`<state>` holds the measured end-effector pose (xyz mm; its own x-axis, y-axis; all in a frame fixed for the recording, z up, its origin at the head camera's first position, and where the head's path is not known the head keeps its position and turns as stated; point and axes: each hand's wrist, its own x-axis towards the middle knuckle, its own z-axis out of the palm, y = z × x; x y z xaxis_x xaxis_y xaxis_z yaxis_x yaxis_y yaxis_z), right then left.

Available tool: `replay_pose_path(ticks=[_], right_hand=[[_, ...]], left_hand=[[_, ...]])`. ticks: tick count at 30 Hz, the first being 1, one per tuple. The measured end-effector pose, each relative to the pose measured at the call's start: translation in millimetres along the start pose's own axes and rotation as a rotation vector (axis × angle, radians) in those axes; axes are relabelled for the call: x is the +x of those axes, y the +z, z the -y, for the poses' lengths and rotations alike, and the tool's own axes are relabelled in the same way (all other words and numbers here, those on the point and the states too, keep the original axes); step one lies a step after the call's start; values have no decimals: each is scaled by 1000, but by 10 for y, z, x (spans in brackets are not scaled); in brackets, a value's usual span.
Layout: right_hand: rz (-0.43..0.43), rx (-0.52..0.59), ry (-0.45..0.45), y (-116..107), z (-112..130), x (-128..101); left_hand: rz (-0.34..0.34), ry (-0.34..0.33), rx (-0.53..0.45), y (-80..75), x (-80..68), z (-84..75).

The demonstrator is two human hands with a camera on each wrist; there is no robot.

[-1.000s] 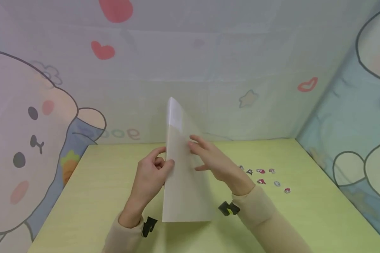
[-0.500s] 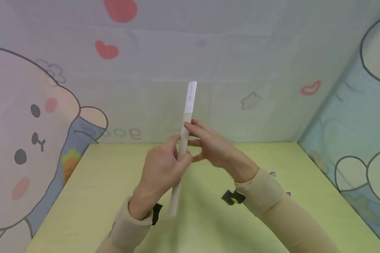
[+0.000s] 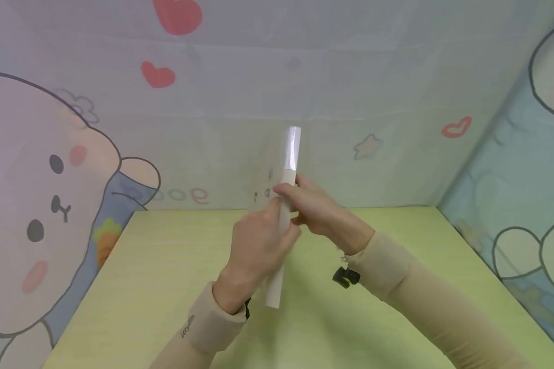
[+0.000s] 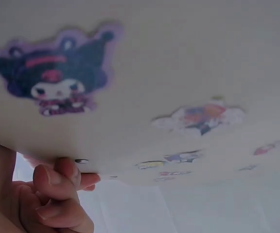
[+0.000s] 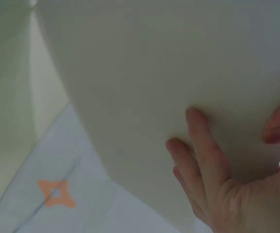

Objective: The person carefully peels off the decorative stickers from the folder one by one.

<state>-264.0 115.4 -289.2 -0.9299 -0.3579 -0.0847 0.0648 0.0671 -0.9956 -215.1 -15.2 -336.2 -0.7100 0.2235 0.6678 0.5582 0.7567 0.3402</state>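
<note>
A white file folder (image 3: 274, 289) stands on edge in the air above the table, its spine toward the head camera and a shiny label (image 3: 293, 148) at the spine's top. My left hand (image 3: 258, 238) grips the spine around its middle, thumb on the near side. Higher up, my right hand (image 3: 317, 207) holds it, thumb across the spine and fingers spread on the plain cover (image 5: 130, 77) in the right wrist view. The opposite cover, in the left wrist view, carries several cartoon stickers, among them a dark-hooded character sticker (image 4: 57, 80).
A yellow-green table (image 3: 180, 256) lies beneath the folder. Small stickers (image 3: 343, 258) on it are mostly hidden behind my right wrist. A cartoon-printed cloth backdrop (image 3: 221, 87) rises behind and at both sides.
The folder has turned from showing its plain cover to spine-on, and has shifted right with both hands. My right hand has gone from resting on the cover to gripping the spine.
</note>
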Motion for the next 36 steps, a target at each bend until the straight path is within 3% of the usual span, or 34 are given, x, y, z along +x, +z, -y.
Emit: replay_pose_path(ticks=[3,6,10,14,17,20,23,27,32,36], right_hand=[[-3,-20,-16,-25,-41,30],[-13,11,-14,-44,-99,51],[-18,45,4,-52,-197,74],[14,56,19,-104,-273,88],[35,85,18,-194,-323,81],[40,117,13,-318,-365,68],[27,145,22,-464,-400,67],[-4,184,25,-641,-448,67],[-8,228,1,-799,-503,30],[24,292,-12,-871,-555,9]], left_hand=[[18,-3,20,85,3,7],[90,-42,13,132,-18,24],[196,-168,-102,38,-80,171],[158,-286,-230,-161,-143,527],[102,-351,-262,-264,-214,869],[69,-422,-337,-254,-294,1190],[77,-494,-437,-143,-361,1426],[175,-589,-530,13,-441,1592],[337,-728,-757,132,-514,1670],[420,-764,-908,189,-565,1715]])
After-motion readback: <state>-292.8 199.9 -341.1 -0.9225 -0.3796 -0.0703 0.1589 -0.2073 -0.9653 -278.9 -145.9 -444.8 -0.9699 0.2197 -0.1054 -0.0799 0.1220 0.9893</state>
